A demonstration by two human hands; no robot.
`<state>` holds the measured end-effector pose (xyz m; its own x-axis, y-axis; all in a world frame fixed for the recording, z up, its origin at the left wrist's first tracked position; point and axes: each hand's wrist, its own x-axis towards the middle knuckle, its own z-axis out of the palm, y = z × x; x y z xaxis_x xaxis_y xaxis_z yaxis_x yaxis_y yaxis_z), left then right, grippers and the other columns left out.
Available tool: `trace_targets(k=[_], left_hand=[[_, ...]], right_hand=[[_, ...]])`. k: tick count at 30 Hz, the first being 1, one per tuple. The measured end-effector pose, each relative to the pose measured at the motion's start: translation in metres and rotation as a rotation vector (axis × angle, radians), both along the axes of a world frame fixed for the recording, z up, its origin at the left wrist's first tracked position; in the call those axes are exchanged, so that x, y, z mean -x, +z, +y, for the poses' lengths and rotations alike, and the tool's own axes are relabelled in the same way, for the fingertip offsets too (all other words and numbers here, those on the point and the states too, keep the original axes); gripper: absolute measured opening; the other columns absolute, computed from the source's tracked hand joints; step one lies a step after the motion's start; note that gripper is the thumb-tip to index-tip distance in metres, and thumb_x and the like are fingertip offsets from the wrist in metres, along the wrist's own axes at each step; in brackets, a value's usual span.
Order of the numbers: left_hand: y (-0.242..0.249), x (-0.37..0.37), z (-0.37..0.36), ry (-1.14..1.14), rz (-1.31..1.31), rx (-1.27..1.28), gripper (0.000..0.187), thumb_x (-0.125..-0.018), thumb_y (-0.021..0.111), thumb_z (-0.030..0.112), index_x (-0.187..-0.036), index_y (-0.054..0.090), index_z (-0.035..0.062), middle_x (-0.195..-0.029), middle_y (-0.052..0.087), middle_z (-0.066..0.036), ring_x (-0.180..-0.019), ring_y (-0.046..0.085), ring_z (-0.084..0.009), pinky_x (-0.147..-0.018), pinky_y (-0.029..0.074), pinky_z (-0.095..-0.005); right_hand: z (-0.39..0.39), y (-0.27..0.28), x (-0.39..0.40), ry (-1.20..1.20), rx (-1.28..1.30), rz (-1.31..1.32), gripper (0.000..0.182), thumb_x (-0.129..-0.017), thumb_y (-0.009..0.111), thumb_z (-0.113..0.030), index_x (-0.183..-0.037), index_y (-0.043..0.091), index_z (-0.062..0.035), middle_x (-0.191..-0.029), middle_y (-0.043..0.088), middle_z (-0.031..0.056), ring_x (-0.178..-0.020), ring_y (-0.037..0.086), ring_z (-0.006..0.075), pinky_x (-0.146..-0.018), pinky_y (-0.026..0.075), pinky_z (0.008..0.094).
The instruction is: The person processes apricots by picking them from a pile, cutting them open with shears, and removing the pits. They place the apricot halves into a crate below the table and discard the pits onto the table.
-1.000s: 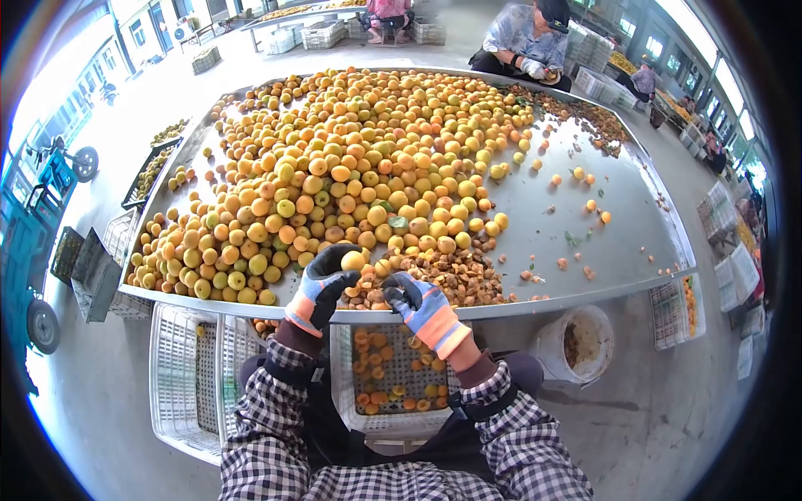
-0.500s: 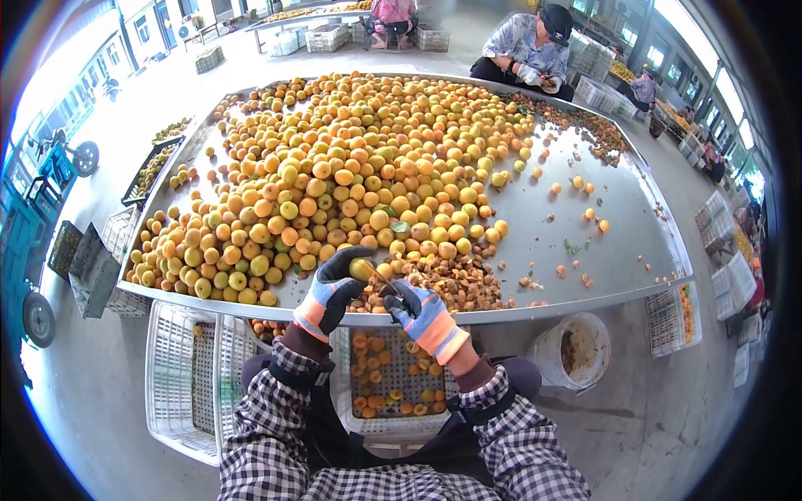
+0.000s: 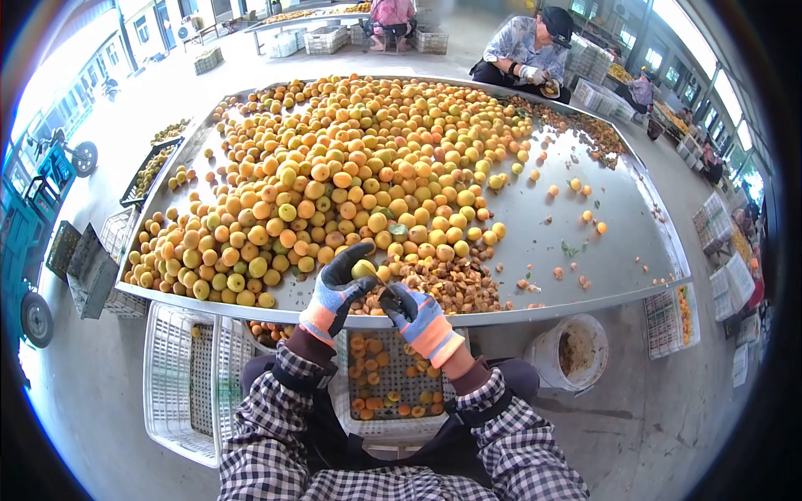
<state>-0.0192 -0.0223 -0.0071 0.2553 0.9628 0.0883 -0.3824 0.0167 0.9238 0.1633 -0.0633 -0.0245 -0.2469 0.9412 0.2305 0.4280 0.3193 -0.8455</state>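
Note:
In the head view my left hand (image 3: 334,292), in a grey, orange and black glove, is closed round a yellow-green apricot (image 3: 362,269) above the table's near edge. My right hand (image 3: 420,321), gloved alike, is closed on a small thin knife (image 3: 383,282), its tip right at the apricot; the fingers hide most of it. Just beyond both hands lies a heap of brown apricot pits (image 3: 455,284). A large pile of whole apricots (image 3: 334,175) spreads over the metal table (image 3: 601,275). Below my hands, a white crate (image 3: 343,401) holds apricot halves.
Two white crates (image 3: 156,376) stand at the left, and a dirty white bucket (image 3: 543,355) at the right. Across the table sits a person (image 3: 528,54) in gloves, near more pits (image 3: 593,134). A blue vehicle (image 3: 38,217) is at far left.
My hands stay together at the apricot, with only a slight shift of the fingers. The person across the table has moved their hands a little and turned their head.

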Motion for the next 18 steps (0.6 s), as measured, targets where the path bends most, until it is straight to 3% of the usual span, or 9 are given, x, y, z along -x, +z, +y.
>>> trace_targets(k=[2,5,18], left_hand=[[-0.002,0.003,0.001,0.002,-0.002,0.036,0.055,-0.075,0.076,0.005,-0.126,0.054,-0.0004,-0.109,0.064,-0.006,-0.100,0.061,-0.0148,-0.090,0.049,-0.0266],[0.006,0.003,-0.003,0.000,-0.001,0.063,0.050,-0.075,0.076,0.003,-0.121,0.059,0.0002,-0.107,0.065,-0.006,-0.099,0.061,-0.0147,-0.088,0.050,-0.0268],[0.020,-0.002,-0.007,-0.142,0.011,-0.022,0.044,-0.082,0.072,0.012,-0.121,0.055,0.0013,-0.102,0.063,-0.006,-0.098,0.060,-0.0164,-0.090,0.048,-0.0300]], right_hand=[[0.000,-0.002,0.000,0.005,-0.018,0.029,0.030,-0.086,0.063,-0.019,-0.113,0.057,-0.0054,-0.094,0.064,0.0185,-0.088,0.061,0.0381,-0.073,0.050,0.0421],[-0.001,0.003,0.000,0.009,-0.044,0.036,0.029,-0.087,0.062,-0.018,-0.112,0.057,-0.0050,-0.091,0.065,0.0183,-0.086,0.061,0.0382,-0.072,0.050,0.0417],[-0.004,0.016,0.000,0.005,-0.019,-0.011,0.019,-0.085,0.063,-0.015,-0.102,0.061,-0.0064,-0.088,0.065,0.0158,-0.085,0.062,0.0357,-0.071,0.050,0.0398]])
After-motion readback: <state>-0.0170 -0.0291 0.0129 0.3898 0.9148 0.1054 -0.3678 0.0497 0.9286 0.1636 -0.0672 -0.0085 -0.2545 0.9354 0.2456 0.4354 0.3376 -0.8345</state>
